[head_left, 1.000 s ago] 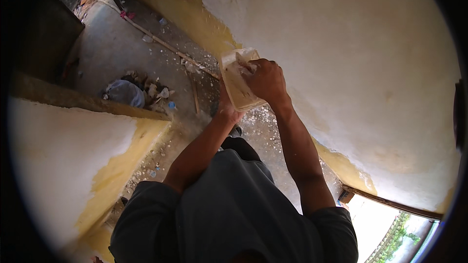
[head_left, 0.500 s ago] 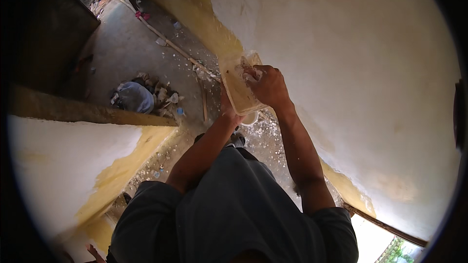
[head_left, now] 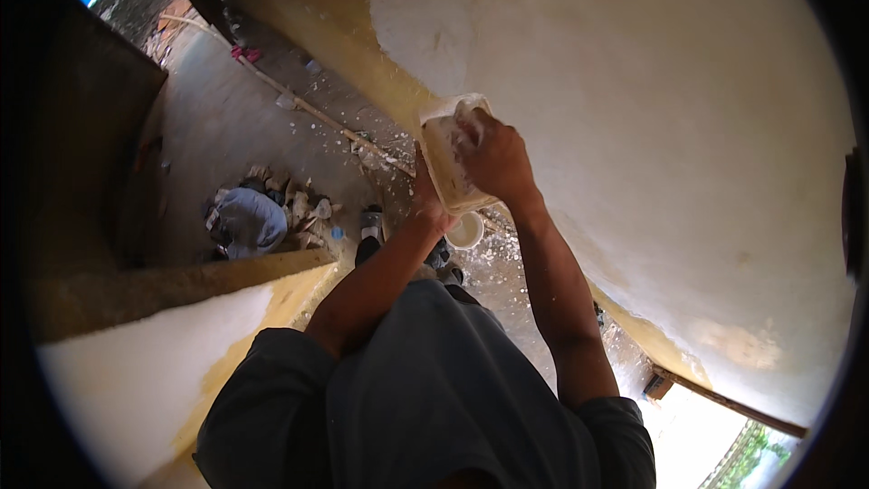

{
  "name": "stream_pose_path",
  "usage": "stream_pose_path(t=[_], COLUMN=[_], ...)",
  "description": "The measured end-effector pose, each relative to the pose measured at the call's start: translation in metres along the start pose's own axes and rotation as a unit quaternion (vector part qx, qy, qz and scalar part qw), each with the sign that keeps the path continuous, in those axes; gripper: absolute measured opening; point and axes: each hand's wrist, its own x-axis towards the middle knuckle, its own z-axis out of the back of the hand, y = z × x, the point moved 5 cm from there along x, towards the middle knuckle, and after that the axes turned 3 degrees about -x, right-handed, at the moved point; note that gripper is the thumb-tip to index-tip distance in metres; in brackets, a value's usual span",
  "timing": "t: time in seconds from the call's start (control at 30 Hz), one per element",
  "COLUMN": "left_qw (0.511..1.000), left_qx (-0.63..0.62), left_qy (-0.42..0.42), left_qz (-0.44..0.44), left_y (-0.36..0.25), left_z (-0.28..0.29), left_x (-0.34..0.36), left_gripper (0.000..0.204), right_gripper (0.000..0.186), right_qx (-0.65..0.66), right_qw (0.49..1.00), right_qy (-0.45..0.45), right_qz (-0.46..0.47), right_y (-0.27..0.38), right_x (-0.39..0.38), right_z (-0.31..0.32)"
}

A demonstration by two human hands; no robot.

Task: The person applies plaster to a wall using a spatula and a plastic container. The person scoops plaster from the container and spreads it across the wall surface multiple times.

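A pale rectangular plastic tub (head_left: 444,166) hangs tilted in front of me, its inside smeared with whitish paste. My left hand (head_left: 429,195) grips it along its left side and underneath, with the fingers partly hidden behind it. Over the tub's mouth is my right hand (head_left: 498,158), fingers curled down into it. Whitish paste coats those fingertips. Whatever they close on is blurred and cannot be made out. Close by on the right stands the wall (head_left: 615,163), coated white above and yellowish along its lower part.
On the floor below the tub stands a round white bucket (head_left: 466,232) among scattered white flecks. A long pole (head_left: 308,109) lies along the wall's foot. Beyond a low partition (head_left: 181,308) sits a heap with a grey-blue bag (head_left: 250,222). Daylight enters at the lower right.
My right hand has moved slightly within the tub, its fingers now deeper inside. The view has shifted, so more of the bucket and one foot show.
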Motion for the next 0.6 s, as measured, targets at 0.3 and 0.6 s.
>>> stream_pose_path(t=[0.3,0.6], left_qw=[0.985,0.968], left_qx=[0.048,0.000], left_qy=[-0.057,-0.043], left_qz=[0.153,0.249], left_y=[-0.064,-0.097], left_z=[0.020,0.027], left_x=[0.081,0.106], left_gripper=[0.076,0.069], right_gripper=[0.026,0.020], right_qx=[-0.042,-0.072], right_qw=[0.989,0.970], right_qy=[-0.112,-0.142], right_qz=[-0.090,-0.181], right_y=[0.017,0.031], right_x=[0.079,0.097], right_z=[-0.018,-0.029])
